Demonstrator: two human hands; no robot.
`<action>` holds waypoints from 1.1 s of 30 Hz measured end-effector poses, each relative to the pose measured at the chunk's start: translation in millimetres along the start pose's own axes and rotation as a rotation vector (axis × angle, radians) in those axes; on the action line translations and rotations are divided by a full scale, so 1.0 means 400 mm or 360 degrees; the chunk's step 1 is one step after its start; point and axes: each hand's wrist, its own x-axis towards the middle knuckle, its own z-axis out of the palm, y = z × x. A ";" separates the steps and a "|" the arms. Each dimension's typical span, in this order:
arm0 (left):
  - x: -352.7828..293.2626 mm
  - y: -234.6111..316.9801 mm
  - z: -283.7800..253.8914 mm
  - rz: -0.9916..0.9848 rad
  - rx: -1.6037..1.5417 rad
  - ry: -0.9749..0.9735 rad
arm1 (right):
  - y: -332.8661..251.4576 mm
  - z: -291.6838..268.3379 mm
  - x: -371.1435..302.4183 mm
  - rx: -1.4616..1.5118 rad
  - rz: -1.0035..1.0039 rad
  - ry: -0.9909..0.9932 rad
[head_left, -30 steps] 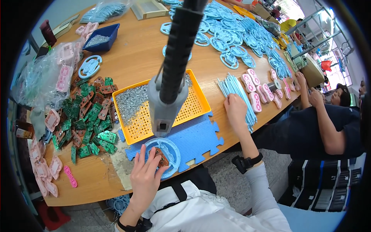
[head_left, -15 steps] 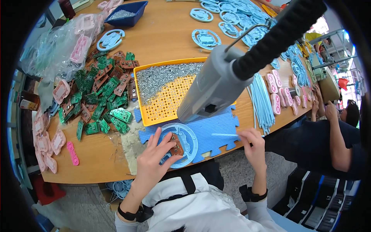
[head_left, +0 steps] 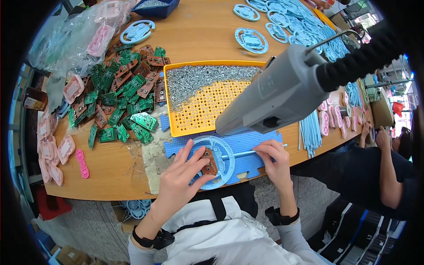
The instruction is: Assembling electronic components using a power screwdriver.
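On the blue foam mat (head_left: 248, 167) lies a light blue plastic toy steering wheel (head_left: 231, 167) with a brown circuit board (head_left: 211, 168) inside its ring. My left hand (head_left: 180, 176) reaches over the wheel's left side, its fingers and thumb on the board and ring. In my right hand (head_left: 276, 164), a thin light blue plastic rod (head_left: 242, 154) is pinched between thumb and fingers. The rod points left, and its far end meets the wheel beside the board. Whether that end sits in a slot is too small to tell.
A grey hanging power tool (head_left: 274, 92) looms over the mat. Behind it stands a yellow tray (head_left: 168, 95) of screws. Green and brown circuit boards (head_left: 132, 90) are heaped left; more blue rods (head_left: 310, 134) and pink parts (head_left: 323, 123) lie right. Another person (head_left: 357, 172) sits at the right.
My right hand has moved left, bringing the rod's end to the wheel. My left hand remains on the board and wheel. The whole view has shifted slightly.
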 end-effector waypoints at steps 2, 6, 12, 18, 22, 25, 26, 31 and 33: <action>0.000 0.000 0.000 -0.0004 0.0002 0.0002 | -0.003 -0.005 0.006 -0.0058 -0.0067 -0.0041; 0.001 -0.001 -0.002 -0.0023 -0.0028 0.0002 | 0.000 -0.014 0.014 -0.0092 -0.0102 -0.0108; -0.002 0.002 0.009 0.0060 0.0100 0.0012 | -0.009 0.003 0.023 -0.0124 -0.0149 -0.0119; -0.005 0.011 0.012 0.0058 0.0154 0.0014 | -0.004 -0.014 0.039 -0.0309 -0.0228 -0.0134; -0.004 0.013 0.011 0.0060 0.0168 0.0028 | -0.004 -0.004 0.045 -0.0262 -0.0240 -0.0135; 0.003 0.016 0.011 0.0099 0.0193 0.0062 | -0.004 -0.005 0.048 -0.0250 -0.0217 -0.0166; 0.003 0.016 0.011 0.0097 0.0193 0.0062 | -0.005 -0.006 0.049 -0.0251 -0.0207 -0.0194; -0.003 0.012 0.011 0.0081 0.0189 0.0053 | -0.010 -0.003 0.067 -0.0233 -0.0249 -0.0240; 0.002 0.010 0.012 0.0088 0.0168 0.0051 | -0.010 -0.002 0.068 -0.0241 -0.0246 -0.0259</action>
